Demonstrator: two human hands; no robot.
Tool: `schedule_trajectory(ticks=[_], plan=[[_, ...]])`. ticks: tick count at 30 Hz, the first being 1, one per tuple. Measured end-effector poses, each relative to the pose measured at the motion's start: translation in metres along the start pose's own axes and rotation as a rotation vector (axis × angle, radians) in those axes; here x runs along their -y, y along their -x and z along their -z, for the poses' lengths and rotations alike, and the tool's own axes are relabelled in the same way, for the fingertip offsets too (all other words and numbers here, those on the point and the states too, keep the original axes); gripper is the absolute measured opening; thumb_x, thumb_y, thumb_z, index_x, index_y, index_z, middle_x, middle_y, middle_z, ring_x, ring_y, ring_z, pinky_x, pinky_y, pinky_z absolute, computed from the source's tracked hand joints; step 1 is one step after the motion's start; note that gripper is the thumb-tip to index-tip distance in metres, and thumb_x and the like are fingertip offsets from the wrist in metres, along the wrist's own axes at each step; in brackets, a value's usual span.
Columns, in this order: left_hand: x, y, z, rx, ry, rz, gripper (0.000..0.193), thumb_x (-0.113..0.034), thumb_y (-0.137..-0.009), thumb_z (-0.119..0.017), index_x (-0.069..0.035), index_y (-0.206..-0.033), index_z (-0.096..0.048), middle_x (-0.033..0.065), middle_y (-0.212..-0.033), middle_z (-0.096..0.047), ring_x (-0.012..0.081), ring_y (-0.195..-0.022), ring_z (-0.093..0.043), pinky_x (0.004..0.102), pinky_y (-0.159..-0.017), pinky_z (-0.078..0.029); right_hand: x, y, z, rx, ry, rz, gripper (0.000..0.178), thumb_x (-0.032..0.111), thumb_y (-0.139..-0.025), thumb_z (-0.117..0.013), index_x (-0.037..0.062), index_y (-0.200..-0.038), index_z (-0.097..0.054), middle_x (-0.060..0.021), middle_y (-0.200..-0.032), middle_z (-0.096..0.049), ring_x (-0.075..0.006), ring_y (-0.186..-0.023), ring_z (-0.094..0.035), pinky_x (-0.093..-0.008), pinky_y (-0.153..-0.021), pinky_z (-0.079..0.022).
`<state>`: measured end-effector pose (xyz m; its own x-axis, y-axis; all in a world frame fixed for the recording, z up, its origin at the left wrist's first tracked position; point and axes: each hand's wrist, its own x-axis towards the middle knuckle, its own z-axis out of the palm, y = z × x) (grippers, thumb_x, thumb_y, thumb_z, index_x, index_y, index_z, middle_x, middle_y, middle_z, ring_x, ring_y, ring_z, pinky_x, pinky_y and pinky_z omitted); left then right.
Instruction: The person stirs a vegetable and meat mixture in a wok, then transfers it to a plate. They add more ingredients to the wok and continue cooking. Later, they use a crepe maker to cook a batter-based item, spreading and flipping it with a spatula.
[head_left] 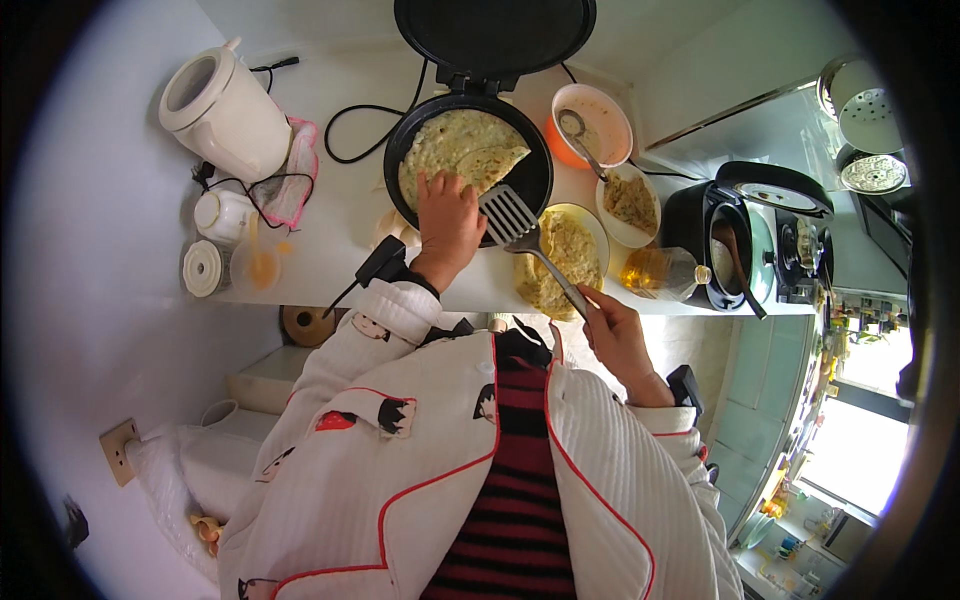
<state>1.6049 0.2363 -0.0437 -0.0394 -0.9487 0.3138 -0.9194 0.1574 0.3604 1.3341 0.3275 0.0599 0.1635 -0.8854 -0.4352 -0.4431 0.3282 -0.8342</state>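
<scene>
Fingers [437,187] of my left hand [448,228] rest at the pancake [455,130] in the black pan [538,165], pinching or not I cannot tell; my right hand [620,335] grips the spatula [537,250]. The pancake seems light, limp, tearable: best lifted by its folded flap [497,163], supported underneath.

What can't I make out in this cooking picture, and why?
All in the head view:
Underside of the pancake: hidden against the pan.
Palm of the left hand: hidden by its own back.
Slotted spatula: handle end hidden inside the right hand.
Items near the window: too small.
</scene>
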Motion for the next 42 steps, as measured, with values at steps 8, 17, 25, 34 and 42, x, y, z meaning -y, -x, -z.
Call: schedule_trajectory(ticks=[8,17,25,34,42], plan=[[0.013,-0.013,-0.003,-0.020,-0.167,0.171,0.031,-0.029,-0.071,-0.082,-0.003,-0.083,-0.072,0.0115,-0.098,-0.060,0.0326,-0.108,-0.051,0.0502,-0.105,-0.036,0.002,0.001,0.006,-0.091,0.002,0.042,0.033,0.000,-0.099,-0.053,-0.0027,-0.131,-0.061,0.0057,-0.070,-0.051,-0.0019,-0.059,-0.039,-0.0218,-0.051,-0.031],[0.008,-0.011,-0.020,-0.150,0.117,0.105,0.010,-0.010,-0.066,-0.078,-0.010,-0.070,-0.068,0.0091,-0.097,-0.058,0.0328,-0.097,-0.052,0.0452,-0.089,-0.041,-0.006,-0.005,-0.005,-0.036,-0.045,-0.032,0.035,0.008,-0.101,-0.051,-0.0015,-0.134,-0.058,0.0021,-0.068,-0.054,-0.0039,-0.057,-0.043,-0.0220,-0.050,-0.036],[-0.007,0.017,0.018,-0.188,0.187,-0.095,0.018,-0.009,-0.071,-0.078,-0.010,-0.084,-0.066,0.0088,-0.106,-0.053,0.0324,-0.107,-0.049,0.0538,-0.104,-0.035,-0.024,-0.086,-0.044,0.173,-0.675,-0.267,0.025,0.023,-0.104,-0.049,0.0017,-0.113,-0.059,-0.0060,-0.086,-0.060,-0.0086,-0.059,-0.046,-0.0225,-0.051,-0.039],[0.037,0.071,0.062,-0.473,0.214,0.202,0.025,-0.013,-0.081,-0.075,-0.012,-0.104,-0.066,0.0084,-0.111,-0.059,0.0324,-0.109,-0.054,0.0565,-0.105,-0.033,-0.021,-0.098,-0.040,0.379,-1.028,-0.203,0.014,0.024,-0.105,-0.052,0.0113,-0.109,-0.055,0.0008,-0.083,-0.048,-0.0020,-0.055,-0.032,-0.0159,-0.042,-0.025],[0.069,0.118,0.075,-0.530,0.177,0.370,0.022,-0.007,-0.084,-0.070,-0.010,-0.105,-0.067,0.0108,-0.110,-0.062,0.0318,-0.107,-0.054,0.0450,-0.097,-0.040,0.007,-0.084,-0.018,-0.190,0.277,0.646,0.039,0.018,-0.100,-0.059,0.0092,-0.138,-0.058,-0.0030,-0.082,-0.060,-0.0172,-0.064,-0.060,-0.0318,-0.055,-0.049]])
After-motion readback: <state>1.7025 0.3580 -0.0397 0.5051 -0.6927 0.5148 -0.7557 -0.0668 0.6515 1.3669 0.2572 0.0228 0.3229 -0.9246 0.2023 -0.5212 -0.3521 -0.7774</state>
